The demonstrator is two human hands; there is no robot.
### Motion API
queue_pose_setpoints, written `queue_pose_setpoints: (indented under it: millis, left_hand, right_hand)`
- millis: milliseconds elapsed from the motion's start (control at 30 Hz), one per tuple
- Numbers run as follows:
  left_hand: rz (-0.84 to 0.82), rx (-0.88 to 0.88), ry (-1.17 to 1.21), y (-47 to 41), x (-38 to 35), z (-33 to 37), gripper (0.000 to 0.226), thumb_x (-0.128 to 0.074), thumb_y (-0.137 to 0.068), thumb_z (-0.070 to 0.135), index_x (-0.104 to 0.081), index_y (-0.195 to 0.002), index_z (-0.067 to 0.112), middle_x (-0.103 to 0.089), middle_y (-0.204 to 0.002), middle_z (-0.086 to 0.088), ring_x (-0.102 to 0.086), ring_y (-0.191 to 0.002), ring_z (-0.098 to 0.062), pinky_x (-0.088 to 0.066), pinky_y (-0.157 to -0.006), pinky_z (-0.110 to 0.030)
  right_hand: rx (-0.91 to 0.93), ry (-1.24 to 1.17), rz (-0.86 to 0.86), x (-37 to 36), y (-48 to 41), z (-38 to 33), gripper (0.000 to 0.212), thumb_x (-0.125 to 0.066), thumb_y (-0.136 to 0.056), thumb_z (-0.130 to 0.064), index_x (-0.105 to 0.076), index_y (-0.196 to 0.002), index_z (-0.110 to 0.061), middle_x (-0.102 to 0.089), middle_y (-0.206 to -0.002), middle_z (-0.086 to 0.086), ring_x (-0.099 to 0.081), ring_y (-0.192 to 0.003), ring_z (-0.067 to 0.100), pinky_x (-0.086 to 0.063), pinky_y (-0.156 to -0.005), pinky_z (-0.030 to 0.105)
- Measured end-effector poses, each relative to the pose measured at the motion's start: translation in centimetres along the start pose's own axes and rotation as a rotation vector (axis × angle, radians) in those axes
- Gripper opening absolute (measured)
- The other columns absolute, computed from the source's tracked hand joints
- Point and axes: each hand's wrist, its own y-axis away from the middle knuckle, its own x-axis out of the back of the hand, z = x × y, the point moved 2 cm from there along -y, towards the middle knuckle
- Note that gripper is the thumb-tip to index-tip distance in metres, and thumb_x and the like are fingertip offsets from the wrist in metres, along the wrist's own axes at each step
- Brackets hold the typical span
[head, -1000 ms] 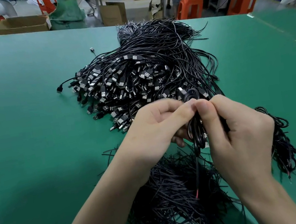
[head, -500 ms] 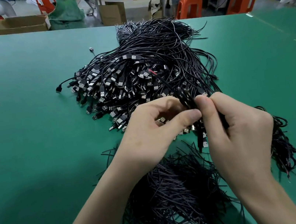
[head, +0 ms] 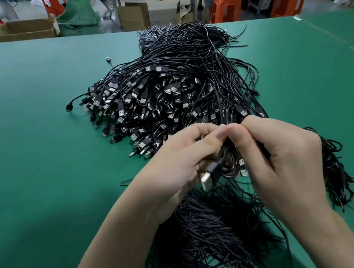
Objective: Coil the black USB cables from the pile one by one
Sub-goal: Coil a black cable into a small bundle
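A USB plug (head: 207, 181) now dangles below both hands' fingers (head: 219, 135) pinching the cable (head: 227, 158) over green table (head: 22, 146).

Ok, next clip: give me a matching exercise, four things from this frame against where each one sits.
Things:
1. cable pile
2. coiled bundle
3. orange stools
4. cable in the hands

Places:
A. beyond the table's far edge
B. between left hand and right hand
C. on the table, right of the right hand
D. mid-table, beyond both hands

Pairs: 1-D, 2-C, 3-A, 4-B
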Motion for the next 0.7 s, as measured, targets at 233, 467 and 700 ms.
queue_pose_setpoints:
  millis: [233, 467, 700]
  left_hand:
    - [-0.061, -0.168, -0.078, -0.2, -0.2, 0.1, 0.045, -0.074, -0.086, -0.003, -0.07, -0.122, 0.024, -0.077, -0.096, -0.004, -0.073, -0.091, -0.014, -0.056, -0.084, -0.02]
    - [0.086, -0.277, -0.27, -0.1, -0.4, 0.5, 0.016, -0.068, -0.089, 0.037, -0.074, -0.093, 0.023, -0.075, -0.072, 0.002, -0.07, -0.066, -0.007, -0.049, -0.063, -0.011]
    - [0.02, -0.152, -0.088, 0.0, -1.2, -0.2, 0.033, -0.055, -0.097, 0.049, -0.057, -0.08, 0.021, -0.055, -0.055, 0.008, -0.051, -0.047, -0.008, -0.043, -0.055, -0.014]
  right_hand:
    - [-0.176, -0.047, 0.063, 0.0, 0.2, 0.6, 0.047, -0.051, -0.105, -0.035, -0.045, -0.062, -0.017, -0.037, -0.05, -0.009, -0.036, -0.05, 0.013, -0.024, -0.049, 0.021]
    - [-0.175, -0.072, 0.053, -0.5, 0.3, 0.2, 0.044, -0.05, -0.105, -0.034, -0.048, -0.064, -0.019, -0.039, -0.051, -0.008, -0.036, -0.049, 0.013, -0.025, -0.05, 0.025]
    - [-0.187, -0.186, 0.096, -0.6, 0.6, -0.2, 0.047, -0.05, -0.106, -0.03, -0.034, -0.063, -0.018, -0.027, -0.054, -0.007, -0.026, -0.052, 0.008, -0.02, -0.052, 0.018]
